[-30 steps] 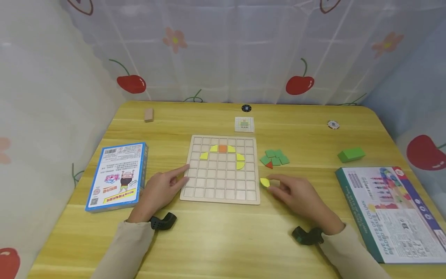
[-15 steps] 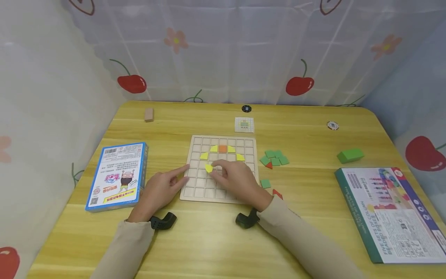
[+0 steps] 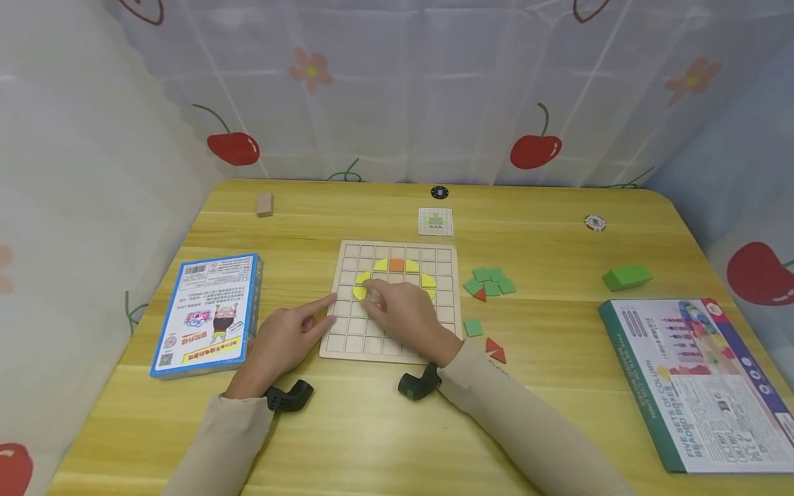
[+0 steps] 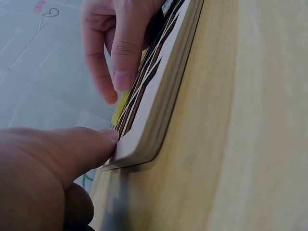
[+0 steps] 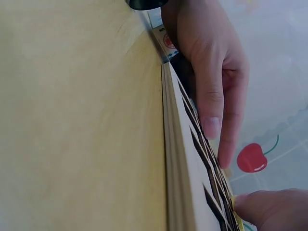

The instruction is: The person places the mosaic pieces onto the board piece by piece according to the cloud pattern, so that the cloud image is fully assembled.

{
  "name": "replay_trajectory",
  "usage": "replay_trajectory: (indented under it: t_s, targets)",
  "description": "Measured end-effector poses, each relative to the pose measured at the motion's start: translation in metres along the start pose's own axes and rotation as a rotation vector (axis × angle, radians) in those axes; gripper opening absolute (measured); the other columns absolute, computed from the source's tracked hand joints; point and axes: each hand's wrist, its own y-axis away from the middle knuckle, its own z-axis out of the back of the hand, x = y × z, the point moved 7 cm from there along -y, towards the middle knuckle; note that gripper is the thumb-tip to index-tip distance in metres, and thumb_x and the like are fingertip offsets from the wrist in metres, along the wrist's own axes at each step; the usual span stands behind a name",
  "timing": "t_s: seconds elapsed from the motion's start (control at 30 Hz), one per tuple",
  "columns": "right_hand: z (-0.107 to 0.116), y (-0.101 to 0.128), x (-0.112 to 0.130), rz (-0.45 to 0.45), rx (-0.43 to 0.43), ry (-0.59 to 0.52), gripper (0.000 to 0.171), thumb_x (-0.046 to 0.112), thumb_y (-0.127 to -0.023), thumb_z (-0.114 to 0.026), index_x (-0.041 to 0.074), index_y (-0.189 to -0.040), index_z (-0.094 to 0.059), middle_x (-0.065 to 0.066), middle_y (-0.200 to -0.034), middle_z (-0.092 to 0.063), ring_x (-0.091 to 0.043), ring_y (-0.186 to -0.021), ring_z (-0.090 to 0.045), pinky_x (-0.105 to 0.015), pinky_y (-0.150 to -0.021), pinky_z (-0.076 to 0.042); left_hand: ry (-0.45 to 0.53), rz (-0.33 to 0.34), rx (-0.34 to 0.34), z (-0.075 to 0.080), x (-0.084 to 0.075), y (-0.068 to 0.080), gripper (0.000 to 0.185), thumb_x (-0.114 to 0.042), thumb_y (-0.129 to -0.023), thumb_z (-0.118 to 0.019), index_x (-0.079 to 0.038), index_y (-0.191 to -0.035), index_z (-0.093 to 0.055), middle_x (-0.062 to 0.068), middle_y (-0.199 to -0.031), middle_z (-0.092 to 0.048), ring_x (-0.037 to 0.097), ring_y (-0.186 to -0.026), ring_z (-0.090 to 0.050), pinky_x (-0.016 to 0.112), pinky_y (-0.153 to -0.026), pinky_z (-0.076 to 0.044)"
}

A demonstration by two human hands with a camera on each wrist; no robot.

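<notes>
A square wooden grid board (image 3: 350, 342) lies on the table, with yellow quarter-round tiles and an orange square tile (image 3: 396, 264) set in its cells. My right hand (image 3: 406, 315) reaches over the board and pinches a yellow quarter-round tile (image 3: 360, 293) between thumb and index finger, at a cell just below another yellow tile (image 3: 362, 277). At the board's left edge, my left hand (image 3: 287, 342) rests its index finger and thumb against the rim. In the right wrist view, the right thumb (image 5: 269, 209) touches yellow at the board. My right hand covers several middle cells.
Right of the board lie several green square tiles (image 3: 491, 281), a single green tile (image 3: 473, 327) and red triangles (image 3: 496, 350). Behind it is a small pattern card (image 3: 435, 222). A blue-edged box (image 3: 207, 313) stands left, a larger box (image 3: 701, 382) right, near a green block (image 3: 627, 277).
My right hand has carried the yellow tile from the board's right side to a cell on its left, uncovering a green tile and red triangles. My left hand has stayed put.
</notes>
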Motion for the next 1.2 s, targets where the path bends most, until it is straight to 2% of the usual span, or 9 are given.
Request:
replay_trajectory:
  t_s: [0.13,0.23,0.33,0.37,0.67,0.87,0.97,1.1,1.2]
  targets:
    - [0.002,0.001,0.001,0.045,-0.049,-0.023,0.028,0.028,-0.099,-0.066,0.022,-0.125,-0.075,0.01,-0.057,-0.054,-0.003,-0.048,-0.037,-0.023,-0.044,-0.033,0.002,-0.014,-0.011,0.001,-0.001,0.0,0.042,-0.037,-0.102,-0.065,-0.027,-0.142,-0.064,-0.006,-0.058,-0.043,0.01,-0.047,-0.033,0.028,-0.047,-0.03]
    - [0.003,0.002,0.002,0.071,-0.078,-0.044,0.023,0.026,-0.1,-0.068,0.024,-0.12,-0.078,0.008,-0.081,-0.074,0.001,-0.061,-0.056,-0.022,-0.053,-0.046,-0.001,-0.018,-0.013,0.002,-0.001,0.0,0.042,-0.037,-0.102,-0.065,-0.027,-0.142,-0.064,-0.006,-0.058,-0.044,0.01,-0.047,-0.034,0.028,-0.047,-0.03]
    - [0.003,0.002,0.002,0.069,-0.092,-0.058,0.019,0.025,-0.099,-0.07,0.025,-0.116,-0.08,0.007,-0.108,-0.076,0.001,-0.083,-0.068,-0.024,-0.065,-0.054,-0.002,-0.019,-0.013,0.002,-0.001,0.001,0.042,-0.038,-0.102,-0.064,-0.027,-0.143,-0.063,-0.006,-0.059,-0.044,0.01,-0.047,-0.034,0.028,-0.047,-0.03]
    - [0.003,0.001,0.002,0.064,-0.091,-0.058,0.019,0.025,-0.099,-0.07,0.025,-0.116,-0.08,0.007,-0.109,-0.076,0.0,-0.087,-0.069,-0.025,-0.068,-0.055,-0.002,-0.018,-0.014,0.002,0.0,0.001,0.042,-0.038,-0.102,-0.064,-0.027,-0.143,-0.063,-0.006,-0.059,-0.044,0.01,-0.048,-0.034,0.029,-0.047,-0.03]
    - [0.007,0.003,0.004,0.066,-0.108,-0.071,0.017,0.022,-0.099,-0.07,0.021,-0.111,-0.081,0.006,-0.097,-0.077,0.001,-0.069,-0.062,-0.022,-0.058,-0.051,0.009,-0.009,-0.01,0.002,0.0,0.0,0.042,-0.038,-0.102,-0.065,-0.028,-0.143,-0.063,-0.006,-0.058,-0.045,0.01,-0.047,-0.035,0.028,-0.046,-0.03]
    - [0.007,0.003,0.011,0.118,-0.109,0.028,0.014,0.022,-0.101,-0.065,0.02,-0.097,-0.079,0.007,-0.079,-0.071,-0.002,-0.062,-0.055,-0.022,-0.053,-0.046,0.011,-0.005,-0.002,0.001,0.0,0.0,0.043,-0.038,-0.102,-0.064,-0.028,-0.144,-0.062,-0.006,-0.057,-0.045,0.011,-0.046,-0.034,0.028,-0.045,-0.03]
    - [0.007,0.004,0.014,0.148,-0.109,0.045,0.015,0.02,-0.102,-0.064,0.019,-0.094,-0.076,0.006,-0.077,-0.068,-0.003,-0.064,-0.056,-0.024,-0.057,-0.05,0.009,0.002,0.004,0.001,0.0,0.0,0.043,-0.038,-0.102,-0.064,-0.028,-0.144,-0.062,-0.006,-0.057,-0.045,0.011,-0.046,-0.034,0.028,-0.045,-0.03]
    - [0.006,0.006,0.012,0.149,-0.128,0.013,0.013,0.019,-0.101,-0.066,0.018,-0.099,-0.079,0.006,-0.088,-0.074,-0.001,-0.07,-0.06,-0.025,-0.064,-0.055,0.012,0.008,0.008,0.0,0.001,0.001,0.043,-0.038,-0.102,-0.064,-0.029,-0.144,-0.062,-0.006,-0.057,-0.045,0.011,-0.047,-0.035,0.028,-0.046,-0.03]
    - [0.004,0.007,0.01,0.156,-0.142,0.002,0.012,0.018,-0.1,-0.067,0.019,-0.097,-0.079,0.008,-0.082,-0.071,-0.001,-0.065,-0.056,-0.023,-0.058,-0.051,0.012,0.009,0.009,-0.001,0.001,0.001,0.043,-0.039,-0.102,-0.064,-0.029,-0.144,-0.062,-0.006,-0.057,-0.044,0.011,-0.047,-0.034,0.029,-0.047,-0.03]
